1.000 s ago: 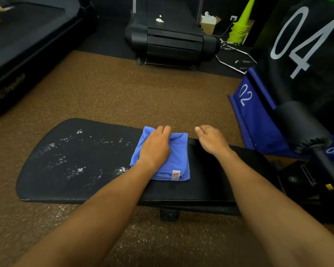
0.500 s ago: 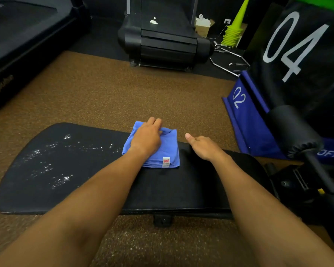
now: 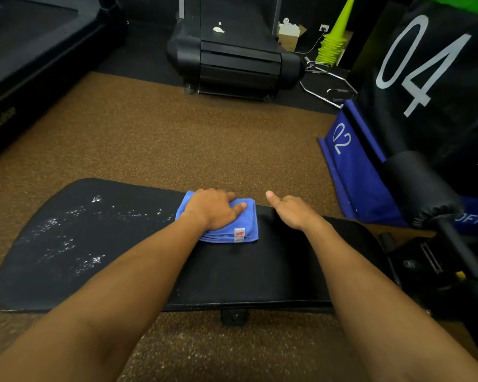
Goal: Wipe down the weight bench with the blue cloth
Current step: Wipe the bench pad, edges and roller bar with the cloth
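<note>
The black padded weight bench [image 3: 232, 274] lies across the view, its left half speckled with wet droplets [image 3: 75, 238]. A folded blue cloth [image 3: 243, 227] with a small white and red tag rests near the pad's far edge. My left hand [image 3: 213, 209] presses flat on the cloth, fingers curled over its far side. My right hand [image 3: 290, 212] rests on the pad just right of the cloth, thumb pointing left, fingers bent over the far edge and holding nothing I can see.
Brown speckled floor [image 3: 177, 139] surrounds the bench. A black treadmill [image 3: 232, 59] stands behind, another [image 3: 25, 56] at far left. Blue and black numbered soft boxes [image 3: 425, 86] and a black foam roller pad [image 3: 420, 188] crowd the right. Stacked green cones [image 3: 334, 40] stand at back.
My left hand slid the cloth slightly toward the far edge of the pad and its fingers curled over the cloth. My right hand stayed next to the cloth.
</note>
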